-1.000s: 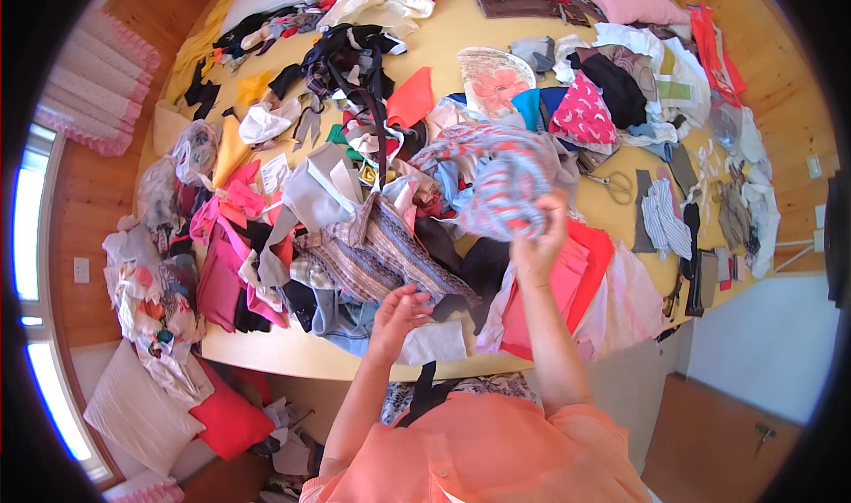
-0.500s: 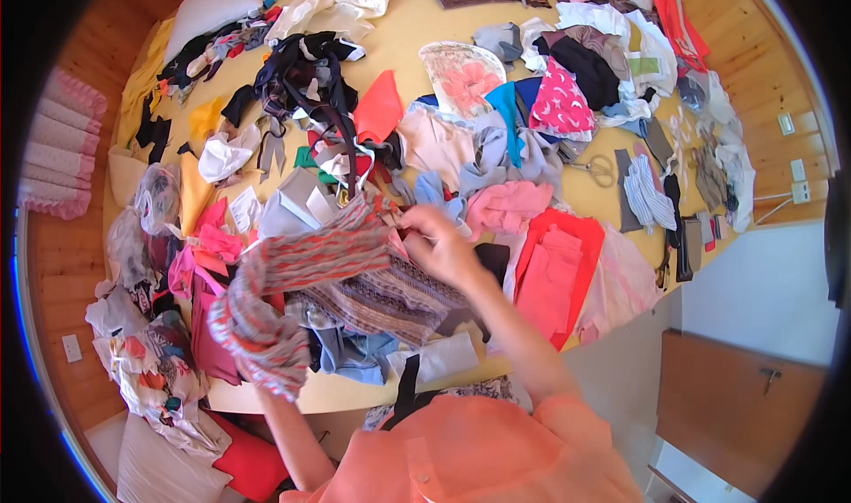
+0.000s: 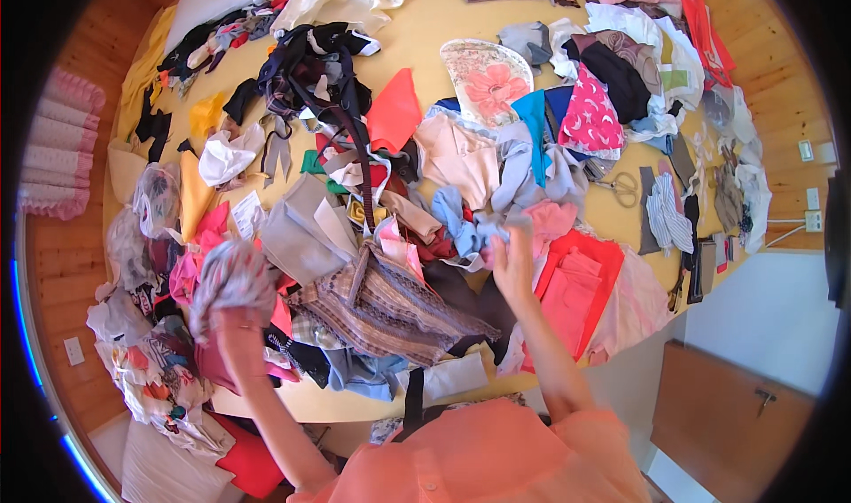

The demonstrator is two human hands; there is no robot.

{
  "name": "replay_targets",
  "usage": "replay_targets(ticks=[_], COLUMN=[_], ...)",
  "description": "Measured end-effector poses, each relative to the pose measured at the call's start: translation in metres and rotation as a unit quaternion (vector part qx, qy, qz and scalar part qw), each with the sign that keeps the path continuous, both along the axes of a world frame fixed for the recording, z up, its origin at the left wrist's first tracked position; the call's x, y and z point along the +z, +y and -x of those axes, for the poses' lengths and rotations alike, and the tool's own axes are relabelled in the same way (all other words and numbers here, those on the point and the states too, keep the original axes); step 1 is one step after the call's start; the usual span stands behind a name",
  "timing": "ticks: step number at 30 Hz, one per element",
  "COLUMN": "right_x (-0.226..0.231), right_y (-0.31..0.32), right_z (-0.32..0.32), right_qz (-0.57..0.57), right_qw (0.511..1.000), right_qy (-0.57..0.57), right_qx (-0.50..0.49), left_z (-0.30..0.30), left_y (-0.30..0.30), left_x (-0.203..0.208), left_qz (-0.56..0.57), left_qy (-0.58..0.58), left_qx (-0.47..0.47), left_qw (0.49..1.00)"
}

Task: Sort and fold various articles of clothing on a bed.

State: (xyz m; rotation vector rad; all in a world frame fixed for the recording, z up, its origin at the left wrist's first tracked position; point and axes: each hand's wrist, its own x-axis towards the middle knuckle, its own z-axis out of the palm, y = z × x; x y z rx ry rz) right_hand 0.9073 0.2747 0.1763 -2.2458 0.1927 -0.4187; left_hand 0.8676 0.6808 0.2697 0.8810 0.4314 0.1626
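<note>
My left hand (image 3: 241, 327) is closed around a bunched knit cloth (image 3: 232, 283) with grey, white and red stripes, held up over the left part of the table. My right hand (image 3: 512, 264) is raised over the pile, nearest to a light blue cloth (image 3: 459, 224) and a coral pink cloth (image 3: 551, 218). Its fingers are smeared by motion, so whether they grip anything is unclear. Between my hands lies a brown patterned striped cloth (image 3: 390, 304), spread over other scraps. Beyond it is a folded grey cloth (image 3: 306, 228).
Fabric scraps cover much of the yellow table (image 3: 412, 24). Scissors (image 3: 620, 188) lie to the right, near a blue-white striped cloth (image 3: 669, 215). Red fabric (image 3: 567, 304) sits by the near right edge. Stuffed plastic bags (image 3: 160, 197) line the left edge.
The striped knit cloth, stretched between both hands before, is now bunched in my left hand. My right hand has let go of it and moved right. More of the brown patterned cloth shows.
</note>
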Motion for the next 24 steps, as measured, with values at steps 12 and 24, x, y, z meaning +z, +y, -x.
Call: replay_targets(ticks=[12,24], right_x=[0.063,-0.045], right_y=[0.074,-0.004], right_z=[0.045,-0.148], right_qz=[-0.162,0.235], right_qw=[0.942,0.971], right_qy=[0.087,0.046], right_qx=[0.279,0.010], left_z=[0.019,0.029], left_y=[-0.187,-0.176], left_x=[-0.050,-0.099], left_qz=[-0.635,-0.669], left_qy=[-0.096,-0.062], left_qx=[-0.408,-0.400], left_qw=[0.649,0.623])
